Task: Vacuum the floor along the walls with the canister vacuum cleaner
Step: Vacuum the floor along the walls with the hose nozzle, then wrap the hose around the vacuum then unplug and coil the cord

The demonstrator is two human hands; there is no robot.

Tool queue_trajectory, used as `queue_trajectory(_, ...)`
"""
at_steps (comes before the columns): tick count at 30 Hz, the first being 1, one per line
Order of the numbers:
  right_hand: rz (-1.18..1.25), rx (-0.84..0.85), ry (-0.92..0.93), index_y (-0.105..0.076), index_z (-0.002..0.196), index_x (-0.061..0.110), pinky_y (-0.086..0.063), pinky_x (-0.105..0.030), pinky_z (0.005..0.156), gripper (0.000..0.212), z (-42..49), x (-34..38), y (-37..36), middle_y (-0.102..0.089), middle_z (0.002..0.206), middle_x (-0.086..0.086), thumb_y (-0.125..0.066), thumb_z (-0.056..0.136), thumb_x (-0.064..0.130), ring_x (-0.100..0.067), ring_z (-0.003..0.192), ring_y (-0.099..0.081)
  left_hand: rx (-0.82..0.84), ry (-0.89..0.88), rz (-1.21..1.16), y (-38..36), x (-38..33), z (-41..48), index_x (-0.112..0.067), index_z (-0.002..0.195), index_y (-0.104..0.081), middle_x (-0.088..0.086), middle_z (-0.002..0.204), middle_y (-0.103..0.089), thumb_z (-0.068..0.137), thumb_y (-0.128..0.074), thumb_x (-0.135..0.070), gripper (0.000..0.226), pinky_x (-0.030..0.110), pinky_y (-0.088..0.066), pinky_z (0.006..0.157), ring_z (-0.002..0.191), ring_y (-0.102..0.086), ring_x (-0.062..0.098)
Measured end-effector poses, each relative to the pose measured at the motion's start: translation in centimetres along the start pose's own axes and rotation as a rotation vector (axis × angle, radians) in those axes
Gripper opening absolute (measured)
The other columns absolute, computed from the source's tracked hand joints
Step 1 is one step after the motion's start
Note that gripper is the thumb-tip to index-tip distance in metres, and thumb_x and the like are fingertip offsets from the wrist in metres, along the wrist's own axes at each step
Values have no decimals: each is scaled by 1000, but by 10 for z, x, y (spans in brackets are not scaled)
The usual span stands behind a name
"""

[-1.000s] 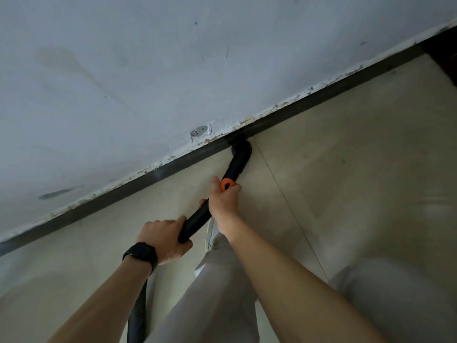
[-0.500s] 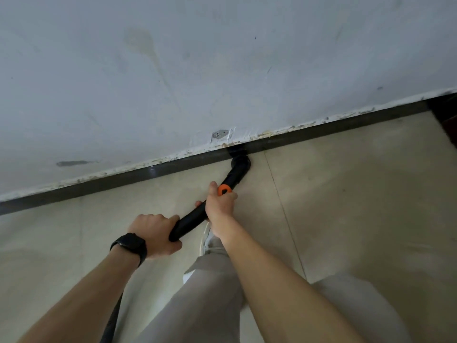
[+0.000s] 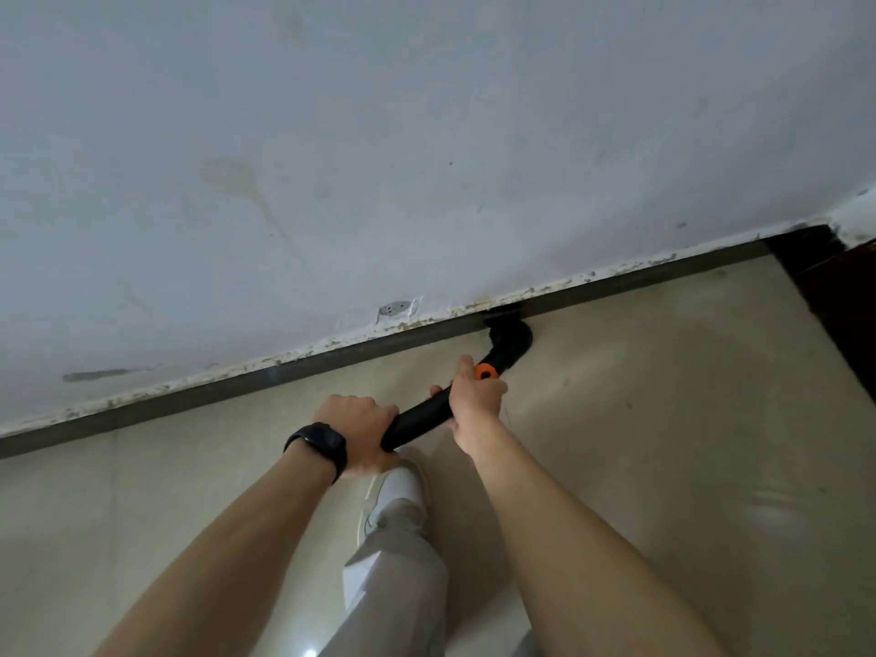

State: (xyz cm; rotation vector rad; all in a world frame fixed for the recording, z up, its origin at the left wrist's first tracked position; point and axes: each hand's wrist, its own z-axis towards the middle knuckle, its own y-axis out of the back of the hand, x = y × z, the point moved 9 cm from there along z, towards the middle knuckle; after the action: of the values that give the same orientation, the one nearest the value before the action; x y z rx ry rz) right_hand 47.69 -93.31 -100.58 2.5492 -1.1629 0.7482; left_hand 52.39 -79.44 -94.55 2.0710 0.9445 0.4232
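Observation:
A black vacuum wand with an orange button runs from my hands down to the floor. Its black nozzle presses against the dark baseboard where the beige tiled floor meets the white wall. My left hand, with a black watch on the wrist, grips the wand's rear end. My right hand grips it further forward, just behind the orange button. The canister and hose are out of view.
My leg in light trousers and a white shoe stands just below the hands. A dark door frame or cabinet fills the right edge where the wall ends. A small plate sits low on the wall.
The nozzle has slid to the right along the baseboard, past the small wall plate, and both hands moved with it. The dark frame on the right has come closer.

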Motion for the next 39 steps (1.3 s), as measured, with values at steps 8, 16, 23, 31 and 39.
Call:
queue_trajectory(8, 37, -80, -98, -48, 134, 3, -62, -39, 66, 44, 0, 71, 51, -59, 91, -11, -64, 102, 29, -23, 66, -67, 26, -53, -128, 65, -55, 12, -26, 107, -53, -4, 78, -54, 84, -56, -50, 34, 32, -50, 67, 72, -60, 21)
queue_trajectory(16, 248, -83, 37, -48, 137, 6, -56, -31, 57, 47, -170, 150, 82, -55, 81, -8, -70, 97, 16, -20, 60, -57, 100, 11, -451, 149, -68, -111, -34, 108, -51, -6, 89, -58, 85, -62, -44, 26, 32, -48, 65, 78, -57, 21)
queue_trajectory(23, 326, 142, -10, -58, 91, 11, -53, -28, 60, 17, -403, 200, 70, -57, 71, -3, -73, 85, 4, -16, 60, -58, 37, 188, -775, 244, -65, -305, -28, 110, -60, 2, 105, -64, 83, -72, -27, 30, 41, -53, 85, 94, -60, 25)
queue_trajectory(31, -49, 512, 161, -51, 73, 11, -46, -30, 59, 28, -670, 249, 10, -53, 58, -4, -73, 76, -6, -22, 53, -52, -143, 388, -882, 338, -35, -548, -38, 95, -55, -11, 86, -59, 79, -77, -34, 27, 29, -41, 71, 83, -56, 15)
queue_trajectory(39, -452, 866, 441, -53, 76, 12, -46, -32, 62, 25, -882, 236, -64, -51, 60, -8, -75, 80, 0, -24, 59, -48, -392, 624, -927, 383, -12, -728, -39, 85, -50, -11, 82, -62, 78, -72, -49, 24, 35, -53, 67, 75, -59, 15)
